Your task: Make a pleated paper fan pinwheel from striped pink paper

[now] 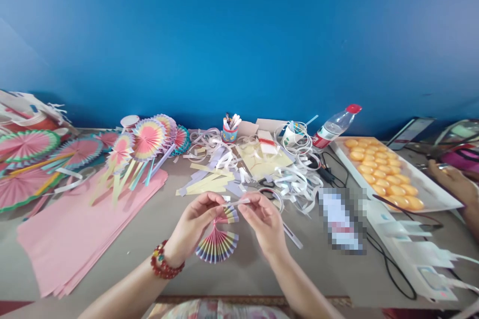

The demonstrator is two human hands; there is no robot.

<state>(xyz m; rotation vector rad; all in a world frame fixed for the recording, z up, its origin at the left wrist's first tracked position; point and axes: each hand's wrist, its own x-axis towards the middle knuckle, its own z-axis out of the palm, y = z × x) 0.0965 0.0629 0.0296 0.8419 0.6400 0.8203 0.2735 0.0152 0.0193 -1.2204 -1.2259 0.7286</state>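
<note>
My left hand (200, 217) and my right hand (264, 219) pinch the two ends of a short, narrow white strip (235, 203), held level between them. Whether it is paper or tape I cannot tell. Just under the hands on the table lies a pleated paper fan (217, 246), pink at the centre with yellow and purple edges. My fingers partly hide its upper part. Scissors (266, 184) and a roll of tape (277, 199) lie behind my right hand, and a box cutter (292, 236) is to its right.
Pink paper sheets (82, 234) and finished fans (149, 139) cover the left side. Curled white scraps (295, 184) lie behind the hands. A bottle (335, 127), a tray of yellow oval pieces (441, 199), a power strip (396, 249) and another person's hand (449, 182) are on the right.
</note>
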